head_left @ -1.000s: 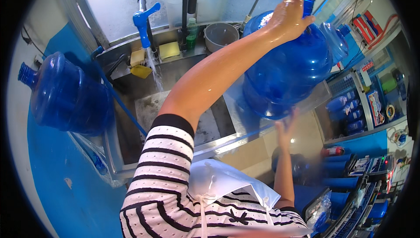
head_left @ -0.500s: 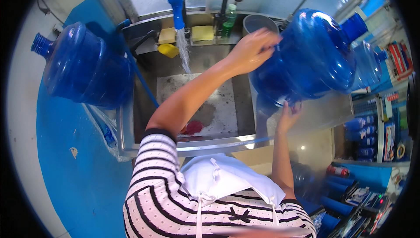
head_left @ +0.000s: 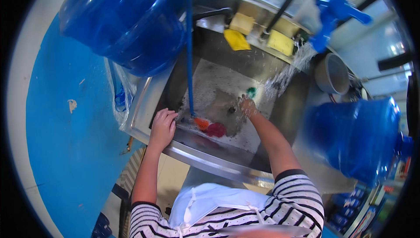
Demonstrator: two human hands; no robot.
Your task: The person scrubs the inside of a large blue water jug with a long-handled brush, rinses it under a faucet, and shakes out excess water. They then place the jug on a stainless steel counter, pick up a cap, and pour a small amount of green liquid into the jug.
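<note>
My left hand [head_left: 163, 128] lies over the front left rim of the steel sink [head_left: 205, 161], fingers stretched out and holding nothing. Down in the basin [head_left: 208, 80] is my right hand [head_left: 247, 105], beside a small green piece [head_left: 251, 92]. Spray and blur hide whether its fingers grip anything. Water pours from a tap with a blue handle [head_left: 334, 17] just beyond that hand. A red cloth-like piece [head_left: 216, 129] and an orange piece [head_left: 201, 123] lie in the basin, close to the lower end of a blue hose [head_left: 190, 58].
Large blue water bottles lie on both sides, one at the left [head_left: 127, 23] and one at the right [head_left: 358, 137]. A yellow cloth [head_left: 236, 40], sponges [head_left: 281, 42] and a grey bowl [head_left: 332, 75] are along the back ledge. Clear plastic wrap [head_left: 122, 91] hangs at the sink's left.
Both hands have left the right bottle. My left hand came back to the sink's front left rim; my right hand went down into the basin. The view has turned left.
</note>
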